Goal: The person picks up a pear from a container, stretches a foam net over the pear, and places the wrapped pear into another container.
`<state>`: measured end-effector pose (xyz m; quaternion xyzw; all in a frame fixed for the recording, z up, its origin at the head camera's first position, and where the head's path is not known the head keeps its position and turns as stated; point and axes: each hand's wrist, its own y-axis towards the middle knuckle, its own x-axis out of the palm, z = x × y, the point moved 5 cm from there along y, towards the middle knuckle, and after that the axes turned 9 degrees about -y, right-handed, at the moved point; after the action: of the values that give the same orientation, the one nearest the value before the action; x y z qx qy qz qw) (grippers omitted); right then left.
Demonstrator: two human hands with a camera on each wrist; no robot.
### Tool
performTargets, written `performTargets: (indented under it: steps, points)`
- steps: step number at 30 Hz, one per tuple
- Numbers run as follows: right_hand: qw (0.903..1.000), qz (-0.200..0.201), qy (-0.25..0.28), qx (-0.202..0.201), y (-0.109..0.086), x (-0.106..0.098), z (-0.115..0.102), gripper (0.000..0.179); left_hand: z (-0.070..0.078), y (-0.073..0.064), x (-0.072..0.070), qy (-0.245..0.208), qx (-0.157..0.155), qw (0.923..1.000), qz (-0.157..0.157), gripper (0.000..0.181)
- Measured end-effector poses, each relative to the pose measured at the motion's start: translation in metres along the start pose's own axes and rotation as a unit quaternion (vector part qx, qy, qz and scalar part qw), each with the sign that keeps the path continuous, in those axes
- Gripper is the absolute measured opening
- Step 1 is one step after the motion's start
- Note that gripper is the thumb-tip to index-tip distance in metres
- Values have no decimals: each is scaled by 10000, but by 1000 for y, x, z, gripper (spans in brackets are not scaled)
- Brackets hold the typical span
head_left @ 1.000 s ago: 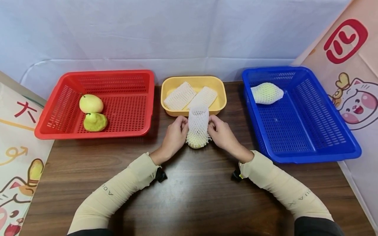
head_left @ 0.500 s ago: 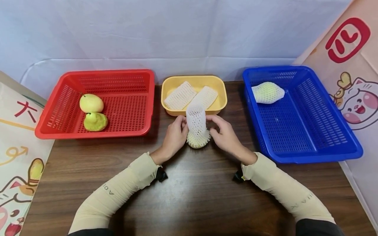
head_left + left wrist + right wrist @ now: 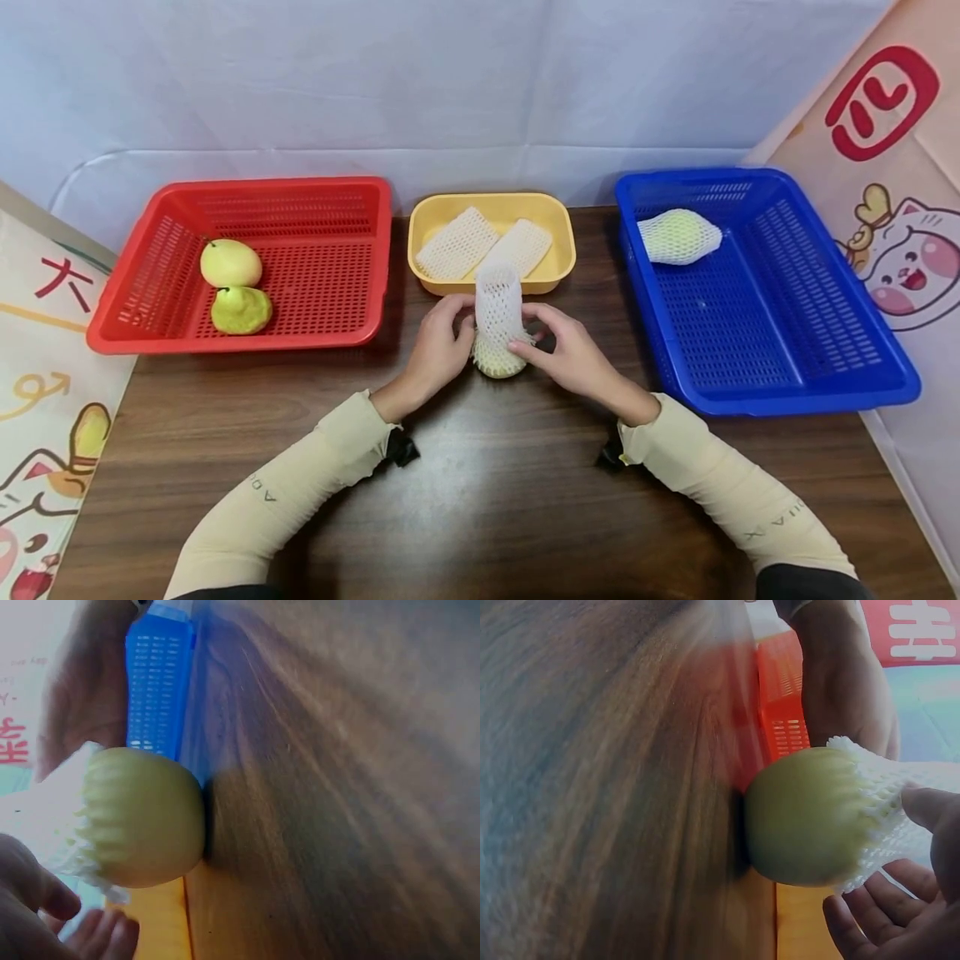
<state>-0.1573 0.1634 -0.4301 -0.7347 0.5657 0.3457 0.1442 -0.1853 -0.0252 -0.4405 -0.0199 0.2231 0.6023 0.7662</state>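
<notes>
A pear (image 3: 150, 817) stands upright on the table, its rounded base bare. Its upper part sits inside a white foam net (image 3: 498, 312), which rises above it as an open tube. My right hand (image 3: 573, 354) holds the net from the right, the thumb on the near side and the fingers behind. On the other side, my left hand (image 3: 438, 346) is beside the net with fingers loosely bent; the left wrist view shows a gap between thumb and fingers. In the right wrist view the net's frayed lower edge lies around the pear (image 3: 802, 817).
A red basket (image 3: 330, 337) on the left holds two pears (image 3: 232, 264). Behind the hands, a yellow tray (image 3: 562, 225) contains two flat foam nets (image 3: 459, 243). The blue basket (image 3: 750, 400) on the right has a netted pear (image 3: 678, 237) in it.
The net has come lower over the pear, and its top has opened into a round tube. My right hand let go of the net's side, then brought its thumb round to the front.
</notes>
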Motion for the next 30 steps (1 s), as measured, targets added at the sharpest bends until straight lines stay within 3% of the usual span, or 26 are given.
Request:
performTargets:
  steps: [3,6,9,11,16,22,30]
  points:
    - [10000,-50,-12,-39,0,0,-1,48,1,-5,-2,-575,-205,9969,-505,41]
    - [9999,-116,-4,-22,-1,0,0,47,1,-11,-4,-853,-314,9893,-1141,52]
    - [9998,-221,-27,15,-1,0,1,47,3,-14,-5,-590,-130,9833,-1719,59]
    - [9996,-287,-45,16,-2,-1,2,46,4,-15,-5,-251,58,9815,-1897,62]
    - [9989,-449,-86,-117,0,0,3,49,4,-12,-5,389,106,9834,-1772,60]
    - [9977,-640,-161,-169,0,1,2,59,4,-9,-6,567,-94,9831,-1737,60]
    - [9948,-970,-307,-12,1,2,5,64,1,-5,-8,797,-70,9782,-1917,57]
